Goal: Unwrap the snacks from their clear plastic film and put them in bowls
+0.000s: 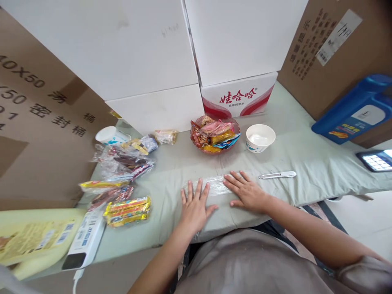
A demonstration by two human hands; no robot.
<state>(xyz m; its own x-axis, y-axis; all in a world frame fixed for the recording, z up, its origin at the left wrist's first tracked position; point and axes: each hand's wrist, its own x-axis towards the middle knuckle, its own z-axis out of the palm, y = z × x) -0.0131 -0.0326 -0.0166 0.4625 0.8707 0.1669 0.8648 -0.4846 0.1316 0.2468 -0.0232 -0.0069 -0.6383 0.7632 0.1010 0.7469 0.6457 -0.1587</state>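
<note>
My left hand (195,206) lies flat on the green cloth, its fingers spread and pointing away from me. My right hand (246,190) is also laid flat with the fingers apart, angled in from the right. Between them a strip of clear, shiny plastic (217,185) is spread on the cloth, and the fingertips touch its two ends. I cannot tell whether it is tape or a wrapper. A white utility knife (277,175) rests just right of my right hand. Beyond the hands stand a pink glass bowl (211,150) of wrapped snacks and a white paper cup (260,139).
On the left are packaged snacks (127,211), crumpled wrappers (122,165), a tipped paper cup (110,134), a white power bank (87,237) and a yellow jug (36,237). White boxes (153,106) wall the back. A blue bottle (352,110) and a phone (375,160) lie right.
</note>
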